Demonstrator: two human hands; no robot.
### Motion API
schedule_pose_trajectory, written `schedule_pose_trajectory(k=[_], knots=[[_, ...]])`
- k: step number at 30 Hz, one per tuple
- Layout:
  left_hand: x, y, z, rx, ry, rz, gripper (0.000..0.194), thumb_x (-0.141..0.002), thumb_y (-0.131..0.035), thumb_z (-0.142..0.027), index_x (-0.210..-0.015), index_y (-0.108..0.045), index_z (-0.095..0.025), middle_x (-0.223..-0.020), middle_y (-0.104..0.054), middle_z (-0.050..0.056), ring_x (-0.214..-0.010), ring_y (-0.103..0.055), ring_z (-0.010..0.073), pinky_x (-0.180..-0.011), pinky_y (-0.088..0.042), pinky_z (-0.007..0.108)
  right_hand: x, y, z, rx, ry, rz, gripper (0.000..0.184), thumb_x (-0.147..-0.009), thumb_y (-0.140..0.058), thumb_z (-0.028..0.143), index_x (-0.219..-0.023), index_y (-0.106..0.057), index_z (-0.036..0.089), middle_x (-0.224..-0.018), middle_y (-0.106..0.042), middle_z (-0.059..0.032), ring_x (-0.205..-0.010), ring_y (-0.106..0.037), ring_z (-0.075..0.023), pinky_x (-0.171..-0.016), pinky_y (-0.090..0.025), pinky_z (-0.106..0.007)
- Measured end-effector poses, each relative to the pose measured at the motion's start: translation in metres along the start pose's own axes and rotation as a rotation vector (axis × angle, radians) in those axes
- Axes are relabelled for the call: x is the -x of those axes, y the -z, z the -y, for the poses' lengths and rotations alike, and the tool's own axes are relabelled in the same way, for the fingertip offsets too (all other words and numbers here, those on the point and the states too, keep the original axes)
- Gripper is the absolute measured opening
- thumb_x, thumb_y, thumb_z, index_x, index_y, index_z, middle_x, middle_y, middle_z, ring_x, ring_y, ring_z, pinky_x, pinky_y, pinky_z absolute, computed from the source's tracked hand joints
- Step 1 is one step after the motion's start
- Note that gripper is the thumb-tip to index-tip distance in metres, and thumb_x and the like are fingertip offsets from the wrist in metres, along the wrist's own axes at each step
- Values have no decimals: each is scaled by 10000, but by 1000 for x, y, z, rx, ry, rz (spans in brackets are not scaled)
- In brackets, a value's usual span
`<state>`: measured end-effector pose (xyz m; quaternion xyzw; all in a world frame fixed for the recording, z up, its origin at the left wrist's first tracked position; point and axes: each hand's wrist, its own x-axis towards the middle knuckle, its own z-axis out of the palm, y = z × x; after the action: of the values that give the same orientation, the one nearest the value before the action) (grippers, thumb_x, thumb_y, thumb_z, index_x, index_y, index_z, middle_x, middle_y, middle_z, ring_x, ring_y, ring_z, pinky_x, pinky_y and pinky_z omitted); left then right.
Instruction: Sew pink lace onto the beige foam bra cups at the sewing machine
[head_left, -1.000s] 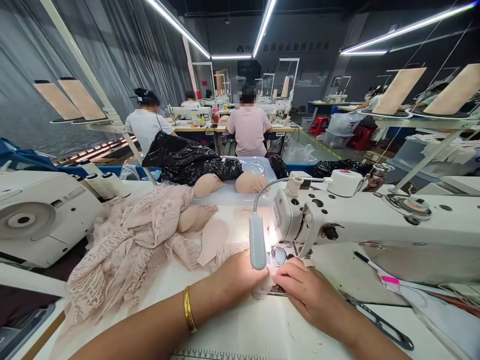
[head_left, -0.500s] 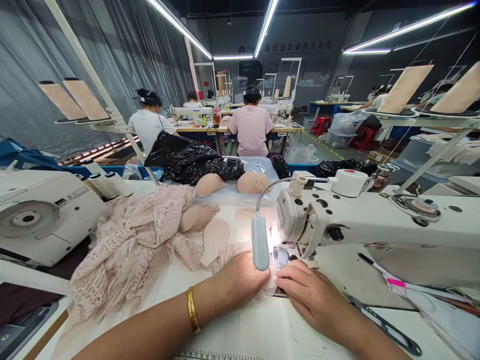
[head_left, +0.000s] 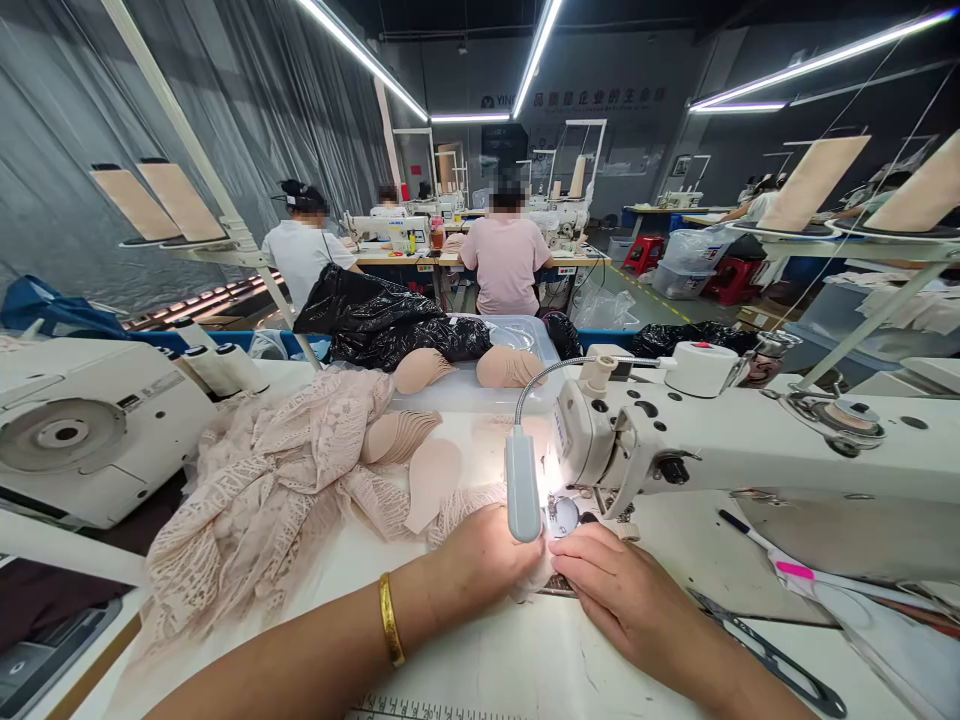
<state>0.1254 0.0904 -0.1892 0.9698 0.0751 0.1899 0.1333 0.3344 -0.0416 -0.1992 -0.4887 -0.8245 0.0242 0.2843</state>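
Remoting in: big sewing machine (head_left: 772,430), lace heap (head_left: 277,470) to its left. Left hand (head_left: 484,555) and right hand (head_left: 630,580) are just in front of the machine's needle end (head_left: 589,440), fingers curled nearly closed on pale fabric (head_left: 534,582) between them, probably to steady it; glare makes the exact pinch hard to call. Lamp (head_left: 523,490) hangs beside that end, for light I'd guess. Versus a second ago: same hold, view's just swung slightly left.

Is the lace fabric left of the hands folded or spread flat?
Neither: the lace fabric lies bunched in a loose heap, creased and overlapping itself.
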Motion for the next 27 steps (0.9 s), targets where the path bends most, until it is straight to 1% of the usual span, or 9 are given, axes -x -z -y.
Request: schedule_pose_trajectory(k=[2, 4, 8, 12, 14, 18, 21, 24, 27], knots=[[1, -1, 3, -60, -76, 9, 176, -1007, -513, -154, -841, -497, -210, -813, -552, 2, -694, -493, 153, -597, -403, 287, 0, 0, 0, 2, -8, -6, 381, -1020, -458, 42, -1220, -698, 262, -1047, -774, -73, -916, -712, -230, -728, -616, -339], [2, -2, 5, -97, -101, 11, 185, -1001, -509, -139, -829, -509, -208, -815, -561, 9, -691, -484, 159, -601, -398, 304, 1, -1, 0, 3, -15, -7, 384, -1011, -465, 42, -1215, -698, 269, -1052, -776, -72, -917, -715, -233, -730, -621, -345], [2, -1, 6, -75, -102, 18, 251, -1071, -426, -163, -843, -522, -205, -843, -575, 16, -722, -484, 166, -636, -405, 322, 2, -2, -1, 10, -13, -9, 383, -1012, -455, 47, -1218, -694, 265, -1086, -783, -78, -935, -723, -241, -743, -635, -363], [-3, 1, 8, -39, -66, 55, 331, -1119, -348, -212, -835, -516, -202, -851, -583, 23, -744, -510, 172, -652, -408, 323, 2, -5, -4, 30, -27, -33, 375, -1005, -459, 51, -1206, -694, 265, -1098, -786, -84, -949, -736, -246, -750, -643, -369], [-5, 1, 11, -3, -52, 69, 348, -1135, -331, -244, -864, -546, -200, -867, -606, 31, -764, -535, 182, -679, -432, 327, 2, -6, -6, 42, -39, -39, 379, -996, -469, 54, -1202, -699, 274, -1094, -789, -83, -953, -743, -250, -755, -646, -374], [-9, -1, 20, 114, 2, 59, 312, -1141, -390, -309, -975, -628, -195, -890, -660, 36, -812, -593, 192, -757, -501, 325, 1, -9, -10, 75, -50, -58, 370, -997, -455, 51, -1198, -687, 258, -1123, -797, -87, -994, -753, -269, -757, -654, -400], [-11, -2, 26, 183, 32, 54, 292, -1125, -431, -320, -989, -658, -198, -912, -694, 44, -869, -629, 204, -825, -532, 335, 1, -12, -12, 111, -56, -75, 351, -1011, -436, 53, -1186, -672, 247, -1169, -800, -90, -1021, -754, -286, -751, -654, -427], [-12, -1, 29, 159, 9, 62, 296, -1118, -427, -297, -989, -676, -203, -911, -706, 46, -898, -640, 215, -841, -538, 337, 2, -15, -14, 133, -79, -80, 372, -1008, -434, 52, -1199, -670, 268, -1184, -797, -81, -984, -755, -276, -729, -641, -414], [-13, 0, 31, 127, 8, 64, 279, -1111, -442, -287, -1013, -689, -203, -899, -706, 42, -890, -641, 214, -824, -540, 328, 4, -16, -15, 146, -87, -89, 402, -987, -471, 47, -1222, -675, 301, -1152, -796, -63, -947, -756, -266, -740, -632, -396]])
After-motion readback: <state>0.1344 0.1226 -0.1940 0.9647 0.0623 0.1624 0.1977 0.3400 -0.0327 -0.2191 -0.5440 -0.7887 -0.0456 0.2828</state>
